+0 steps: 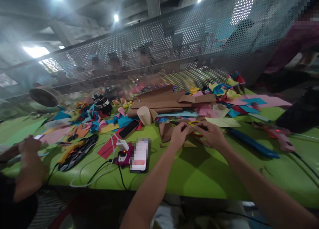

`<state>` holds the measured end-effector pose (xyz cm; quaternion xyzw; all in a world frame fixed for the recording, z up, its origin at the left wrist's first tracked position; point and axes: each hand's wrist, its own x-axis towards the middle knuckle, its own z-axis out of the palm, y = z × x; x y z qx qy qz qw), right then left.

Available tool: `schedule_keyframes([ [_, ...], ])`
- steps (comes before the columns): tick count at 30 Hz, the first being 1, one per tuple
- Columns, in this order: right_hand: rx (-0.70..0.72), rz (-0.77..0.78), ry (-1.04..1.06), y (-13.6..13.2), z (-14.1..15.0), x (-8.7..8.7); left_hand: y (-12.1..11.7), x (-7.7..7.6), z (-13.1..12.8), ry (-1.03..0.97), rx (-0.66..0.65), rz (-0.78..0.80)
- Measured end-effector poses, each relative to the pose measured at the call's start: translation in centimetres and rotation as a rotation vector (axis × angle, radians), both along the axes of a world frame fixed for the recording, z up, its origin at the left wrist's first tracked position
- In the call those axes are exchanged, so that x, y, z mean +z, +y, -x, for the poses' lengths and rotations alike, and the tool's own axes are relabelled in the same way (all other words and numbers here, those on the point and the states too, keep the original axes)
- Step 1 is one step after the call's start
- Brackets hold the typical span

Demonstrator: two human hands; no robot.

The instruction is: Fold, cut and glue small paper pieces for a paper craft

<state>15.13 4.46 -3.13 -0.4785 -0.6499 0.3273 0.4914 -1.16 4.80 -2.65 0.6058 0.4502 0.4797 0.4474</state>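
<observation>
My left hand (179, 134) and my right hand (211, 134) reach out together over the green table (199, 169). Both have their fingers curled in a pinch at a brown paper piece (166, 131) and yellow-handled scissors (195, 123) lying between them. The left fingers close on the brown paper's edge. The right fingers lie curled over the scissors' handles; the blur hides how firmly they grip. A rolled brown paper cone (146, 115) lies just beyond.
Coloured paper scraps (219, 89) and brown sheets (161, 101) heap along the back. A phone (141, 154), charger and cables (99, 174) lie left. A glue gun (280, 136) and blue tool (251, 144) lie right. Another person's arm (28, 166) works at far left.
</observation>
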Motion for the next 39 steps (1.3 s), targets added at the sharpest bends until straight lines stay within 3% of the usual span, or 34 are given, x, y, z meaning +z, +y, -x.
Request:
schedule_keyframes([
  [14,-0.026,0.026,0.129,-0.7,1.1,1.0,-0.8,1.3,-0.2,0.040,0.083,-0.044],
  [18,-0.166,-0.003,0.242,-0.4,-0.4,1.4,-0.7,1.8,0.1,-0.089,0.173,0.018],
  [23,-0.332,-0.058,0.356,-0.5,-3.7,3.8,-0.4,2.6,0.1,-0.306,0.274,0.167],
  [27,-0.280,-0.095,0.293,-1.0,-5.6,6.5,-1.1,3.3,-0.4,-0.407,0.204,0.265],
  [30,-0.229,-0.113,0.167,-0.5,-7.5,7.5,-1.8,3.4,-0.3,-0.383,0.150,0.297],
  [34,-0.250,-0.099,0.023,0.8,-10.2,6.8,-2.5,2.7,0.2,-0.330,0.136,0.314],
  [39,-0.292,-0.070,-0.201,1.2,-12.0,3.8,-2.9,1.5,0.5,-0.355,0.183,0.384],
])
